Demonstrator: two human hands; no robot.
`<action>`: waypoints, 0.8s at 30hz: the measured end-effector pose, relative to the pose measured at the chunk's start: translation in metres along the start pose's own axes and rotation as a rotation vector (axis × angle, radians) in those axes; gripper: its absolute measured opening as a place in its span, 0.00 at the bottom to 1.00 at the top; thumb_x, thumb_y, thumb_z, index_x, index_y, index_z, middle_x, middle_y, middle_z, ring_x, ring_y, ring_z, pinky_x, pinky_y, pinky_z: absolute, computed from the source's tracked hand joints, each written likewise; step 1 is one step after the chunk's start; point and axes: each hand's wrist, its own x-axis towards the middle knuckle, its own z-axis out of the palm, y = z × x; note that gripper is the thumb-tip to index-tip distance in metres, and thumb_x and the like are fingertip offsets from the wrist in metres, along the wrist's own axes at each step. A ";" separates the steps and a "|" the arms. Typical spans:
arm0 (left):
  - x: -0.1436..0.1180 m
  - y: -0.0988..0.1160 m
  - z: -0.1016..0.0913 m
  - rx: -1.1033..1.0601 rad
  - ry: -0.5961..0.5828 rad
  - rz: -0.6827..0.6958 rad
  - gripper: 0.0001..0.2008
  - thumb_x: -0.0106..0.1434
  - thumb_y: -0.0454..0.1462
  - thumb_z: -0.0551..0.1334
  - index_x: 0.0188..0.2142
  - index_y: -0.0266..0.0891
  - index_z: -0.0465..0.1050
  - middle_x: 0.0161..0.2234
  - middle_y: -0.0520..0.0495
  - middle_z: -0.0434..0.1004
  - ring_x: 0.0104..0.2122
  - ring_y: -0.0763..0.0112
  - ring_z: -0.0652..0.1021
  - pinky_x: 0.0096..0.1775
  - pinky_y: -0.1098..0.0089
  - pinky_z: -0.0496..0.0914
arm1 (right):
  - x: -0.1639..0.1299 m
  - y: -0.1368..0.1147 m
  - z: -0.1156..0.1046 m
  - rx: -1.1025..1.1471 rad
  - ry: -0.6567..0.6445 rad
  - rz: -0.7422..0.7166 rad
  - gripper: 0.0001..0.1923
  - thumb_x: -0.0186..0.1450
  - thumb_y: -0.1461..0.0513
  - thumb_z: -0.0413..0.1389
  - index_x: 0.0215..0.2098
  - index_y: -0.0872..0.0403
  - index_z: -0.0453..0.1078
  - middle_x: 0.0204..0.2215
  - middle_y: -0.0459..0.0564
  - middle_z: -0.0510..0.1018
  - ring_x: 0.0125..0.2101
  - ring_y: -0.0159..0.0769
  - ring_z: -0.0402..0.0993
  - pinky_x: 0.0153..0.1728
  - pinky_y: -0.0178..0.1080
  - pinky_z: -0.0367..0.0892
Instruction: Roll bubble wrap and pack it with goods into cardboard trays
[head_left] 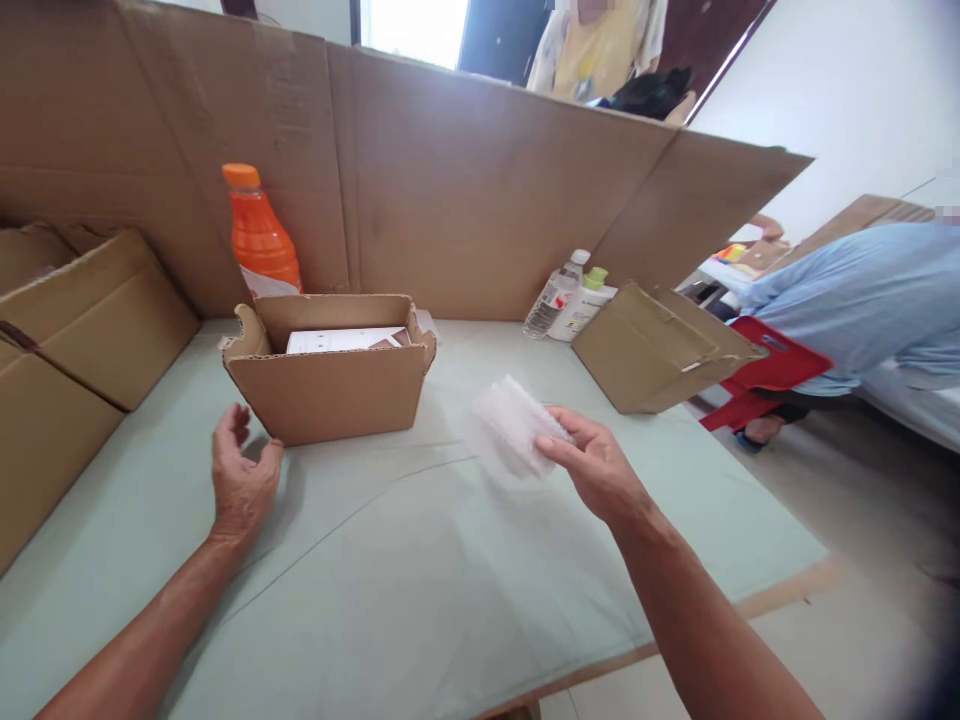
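Observation:
My right hand (592, 455) pinches a folded piece of bubble wrap (514, 428) by its right side, held over the pale green tabletop. To the left, my left hand (244, 470) rests beside the near left corner of an open cardboard box (337, 395), its fingers apart and nothing in them. Whether the fingertips touch the box I cannot tell. Inside that box lies a white box or packet (337, 341), with only its upper part showing above the rim.
An orange bottle (262, 235) stands behind the box. A clear water bottle (555, 295), a white bottle with a green cap (583, 308) and a tilted carton (652, 350) are at the right. Larger cartons (97, 310) line the left. A cardboard wall (480, 190) closes the back; people are beyond.

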 end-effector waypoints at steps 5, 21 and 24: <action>-0.053 0.059 -0.023 0.119 -0.132 0.459 0.37 0.60 0.38 0.66 0.67 0.42 0.58 0.64 0.38 0.65 0.64 0.50 0.67 0.65 0.49 0.60 | -0.036 -0.027 0.018 0.207 -0.192 0.071 0.20 0.57 0.49 0.68 0.40 0.53 0.79 0.30 0.47 0.78 0.27 0.32 0.70 0.28 0.34 0.64; -0.138 0.072 -0.030 -0.281 -0.849 -0.651 0.38 0.54 0.46 0.67 0.62 0.35 0.65 0.32 0.51 0.74 0.30 0.71 0.72 0.36 0.70 0.66 | -0.080 0.038 0.069 0.114 -0.212 0.119 0.15 0.65 0.52 0.61 0.45 0.52 0.78 0.38 0.51 0.82 0.38 0.38 0.78 0.42 0.41 0.71; -0.151 0.072 -0.034 -0.230 -0.913 -0.696 0.33 0.53 0.49 0.67 0.54 0.32 0.72 0.27 0.53 0.70 0.27 0.73 0.67 0.32 0.71 0.62 | -0.069 0.033 0.094 0.176 -0.601 0.169 0.18 0.64 0.52 0.62 0.49 0.51 0.77 0.39 0.50 0.83 0.39 0.37 0.79 0.40 0.40 0.73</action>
